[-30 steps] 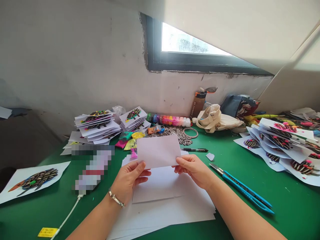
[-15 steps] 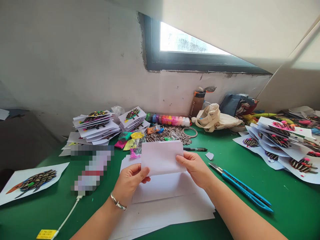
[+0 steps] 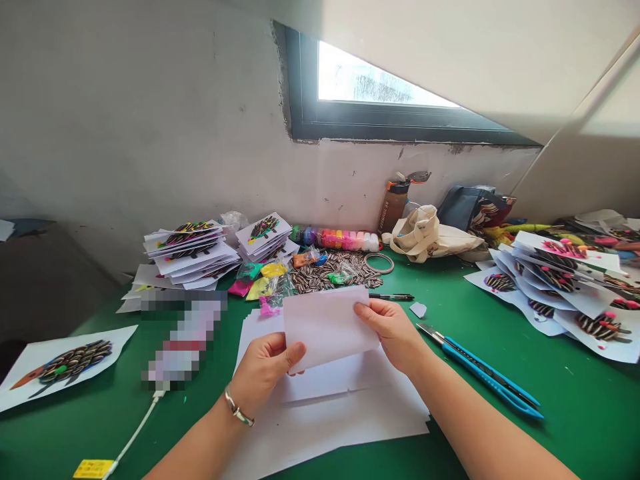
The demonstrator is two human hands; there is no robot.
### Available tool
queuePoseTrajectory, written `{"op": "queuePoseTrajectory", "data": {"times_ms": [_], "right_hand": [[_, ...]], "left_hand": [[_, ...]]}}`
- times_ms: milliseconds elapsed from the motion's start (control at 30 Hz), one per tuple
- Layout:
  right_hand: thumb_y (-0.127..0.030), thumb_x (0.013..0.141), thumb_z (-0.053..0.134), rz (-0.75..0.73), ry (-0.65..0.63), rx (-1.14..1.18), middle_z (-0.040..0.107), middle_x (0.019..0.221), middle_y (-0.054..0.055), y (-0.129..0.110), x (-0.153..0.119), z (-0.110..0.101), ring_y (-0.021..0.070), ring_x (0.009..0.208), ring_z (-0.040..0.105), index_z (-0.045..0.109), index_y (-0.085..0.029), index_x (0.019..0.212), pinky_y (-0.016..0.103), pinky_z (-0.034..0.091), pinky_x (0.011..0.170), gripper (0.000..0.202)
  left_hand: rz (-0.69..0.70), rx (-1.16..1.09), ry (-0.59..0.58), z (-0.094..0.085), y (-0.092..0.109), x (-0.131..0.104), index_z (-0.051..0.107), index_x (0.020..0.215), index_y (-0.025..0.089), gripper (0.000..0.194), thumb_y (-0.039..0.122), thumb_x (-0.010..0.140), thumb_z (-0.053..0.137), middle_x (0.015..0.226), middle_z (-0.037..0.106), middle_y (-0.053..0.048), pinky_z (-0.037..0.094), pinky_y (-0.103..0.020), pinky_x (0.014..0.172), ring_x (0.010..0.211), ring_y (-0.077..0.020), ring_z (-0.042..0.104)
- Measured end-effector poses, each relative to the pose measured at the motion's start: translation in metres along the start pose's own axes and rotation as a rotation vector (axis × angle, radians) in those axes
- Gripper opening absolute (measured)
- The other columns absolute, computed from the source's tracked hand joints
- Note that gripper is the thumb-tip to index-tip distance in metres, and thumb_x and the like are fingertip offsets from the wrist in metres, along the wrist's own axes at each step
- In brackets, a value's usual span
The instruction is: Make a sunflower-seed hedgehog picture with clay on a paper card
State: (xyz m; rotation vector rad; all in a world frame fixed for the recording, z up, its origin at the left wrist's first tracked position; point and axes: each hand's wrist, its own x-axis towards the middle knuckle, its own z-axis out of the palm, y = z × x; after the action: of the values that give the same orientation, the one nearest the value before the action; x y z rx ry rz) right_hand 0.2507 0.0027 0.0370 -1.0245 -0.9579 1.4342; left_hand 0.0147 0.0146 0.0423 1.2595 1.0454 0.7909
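A small white sheet of paper [image 3: 327, 330] is held up in front of me, tilted a little, its right side higher. My left hand [image 3: 273, 360] is closed on its lower left corner, thumb in front and fingers mostly hidden behind. At the upper right edge my right hand [image 3: 395, 327] pinches it between thumb and fingers. Beneath both hands lie larger white sheets [image 3: 350, 420] on the green table. A blue utility knife [image 3: 487, 373] with its blade out rests right of my right forearm, near a paper scrap [image 3: 418, 309]. A black pen [image 3: 393, 297] lies behind my right hand.
Striped sunflower seeds [image 3: 320, 273], bagged coloured clay [image 3: 260, 288] and a tape roll [image 3: 379, 264] lie behind the paper. Stacks of seed pictures stand left [image 3: 195, 263] and right [image 3: 565, 287]. A white cable [image 3: 135, 430], brown bottle [image 3: 393, 207] and cloth bag [image 3: 425, 237] are around.
The small sheet has tilted, its left side dipping and right side staying higher. My left hand has moved slightly down with it; both hands keep their hold.
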Motion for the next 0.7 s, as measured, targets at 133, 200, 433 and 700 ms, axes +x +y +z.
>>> {"op": "queuePoseTrajectory", "data": {"times_ms": [133,200,433,700], "right_hand": [[-0.047,0.072,0.07,0.033,-0.016,-0.019,0.069,0.079,0.006,-0.0012,-0.0014,0.0006,0.0195,0.068,0.061,0.072,-0.017,0.095,0.032,0.046,0.066,0.038],[-0.048,0.072,0.07,0.049,-0.027,-0.029,0.068,0.077,0.006,-0.0017,-0.0023,0.0017,0.019,0.066,0.06,0.072,-0.017,0.093,0.032,0.046,0.065,0.037],[-0.048,0.073,0.069,0.049,-0.011,-0.024,0.065,0.074,0.004,-0.0024,-0.0028,0.0031,0.0179,0.064,0.058,0.07,-0.019,0.089,0.031,0.045,0.063,0.034],[-0.046,0.074,0.069,0.025,-0.013,-0.032,0.064,0.072,0.004,-0.0012,-0.003,0.0012,0.0185,0.069,0.058,0.069,-0.017,0.081,0.03,0.043,0.063,0.03]], "left_hand": [[0.008,-0.079,0.026,-0.0008,-0.0006,0.0009,0.068,0.072,0.016,0.033,0.048,0.064,0.073,0.07,0.064,-0.002,0.045,-0.026,0.062,0.067,-0.017,0.056],[0.004,-0.097,0.071,-0.0019,-0.0012,0.0015,0.069,0.072,0.015,0.033,0.047,0.064,0.074,0.069,0.064,-0.002,0.044,-0.025,0.06,0.065,-0.0166,0.055],[-0.008,-0.052,0.097,-0.001,0.0,0.001,0.069,0.07,0.015,0.035,0.048,0.06,0.075,0.068,0.064,-0.003,0.044,-0.027,0.06,0.065,-0.0184,0.056],[0.055,0.013,0.133,-0.0043,-0.0042,0.0021,0.06,0.061,0.015,0.038,0.052,0.068,0.069,0.058,0.046,0.002,0.037,-0.022,0.051,0.056,-0.0113,0.041]]}}
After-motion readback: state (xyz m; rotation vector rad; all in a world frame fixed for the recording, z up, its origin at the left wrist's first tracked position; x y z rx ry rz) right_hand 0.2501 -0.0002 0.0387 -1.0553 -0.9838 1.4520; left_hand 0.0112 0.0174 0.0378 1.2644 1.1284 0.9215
